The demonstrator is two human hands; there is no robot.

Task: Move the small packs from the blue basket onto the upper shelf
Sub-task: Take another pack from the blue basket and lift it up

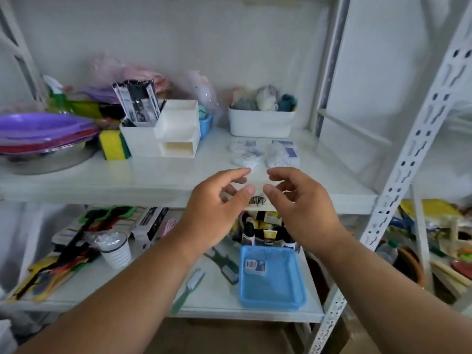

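Note:
The blue basket [281,284] stands on the lower shelf with one small white pack [254,267] left in its far corner. Several small white packs with blue labels [263,153] lie in a loose heap on the upper shelf [153,175], in front of a white bin. My left hand [217,208] and my right hand [304,205] meet at the upper shelf's front edge. Between their thumbs and fingertips is a blurred white pack with a barcode [257,201], pinched from both sides. It overlaps the shelf's edge.
On the upper shelf stand a white bin of soft items [261,122], a white drawer organiser [176,131], a yellow sponge [112,145] and stacked purple bowls [43,129]. The lower shelf holds bottles [265,233], brushes and a white cup [116,251]. A perforated upright [408,162] stands at the right.

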